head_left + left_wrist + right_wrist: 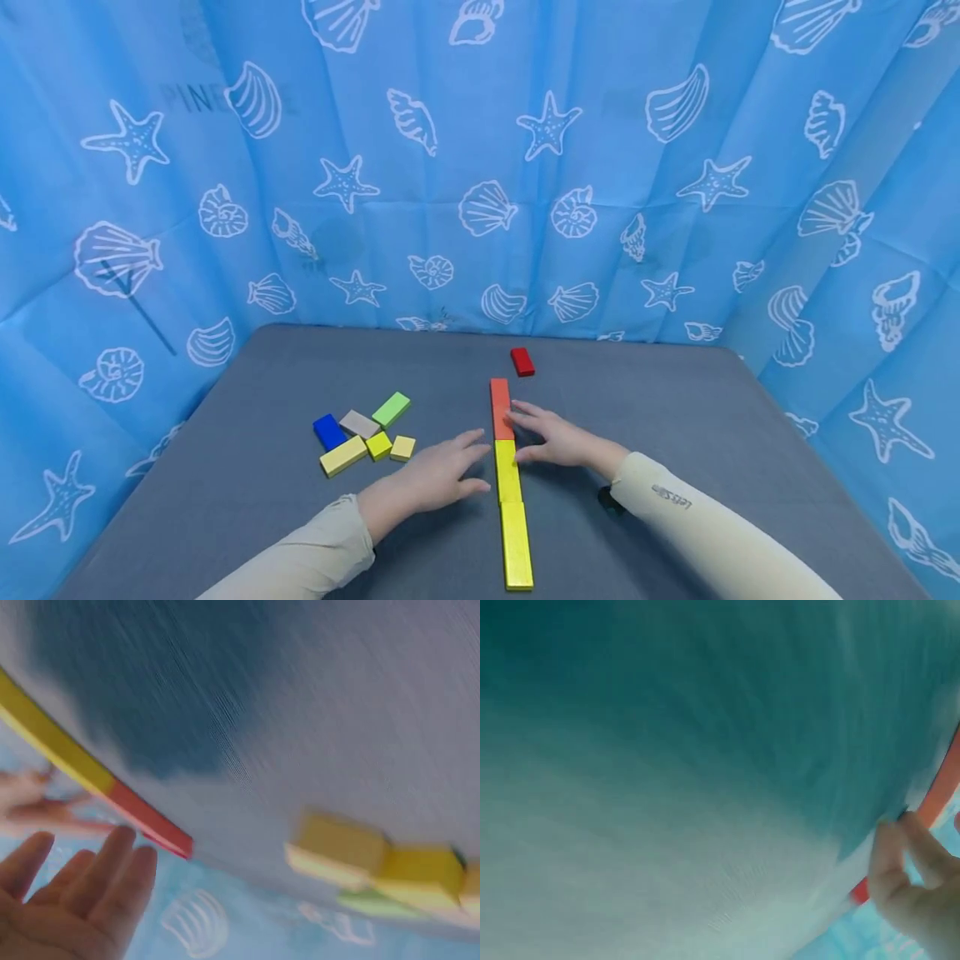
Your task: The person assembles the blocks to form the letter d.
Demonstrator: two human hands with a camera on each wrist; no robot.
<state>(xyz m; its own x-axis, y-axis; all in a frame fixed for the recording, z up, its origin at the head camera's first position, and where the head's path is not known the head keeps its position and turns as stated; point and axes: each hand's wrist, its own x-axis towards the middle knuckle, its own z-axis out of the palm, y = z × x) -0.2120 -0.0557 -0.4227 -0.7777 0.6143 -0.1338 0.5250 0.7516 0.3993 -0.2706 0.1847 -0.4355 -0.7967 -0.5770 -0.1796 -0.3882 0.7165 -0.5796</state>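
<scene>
A straight row of blocks runs away from me, with two long yellow blocks [507, 471] in the near part and an orange section [500, 396] at the far end. My left hand [444, 473] hovers left of the row, fingers spread and pointing at the yellow blocks, holding nothing. On the opposite side is my right hand [558, 437], its fingers spread and fingertips right at the row's edge, where orange meets yellow. In the left wrist view the row's orange end [150, 817] shows beyond the left fingers. The right wrist view is blurred, with the orange blocks [941, 784] beside the fingers.
Beyond the row lies a red block [522, 362]. To the left sits a loose group: a blue block [329, 432], a greyish one [359, 423], a green one [392, 409] and several yellow ones [343, 457]. A blue curtain [450, 167] surrounds the grey table [637, 383].
</scene>
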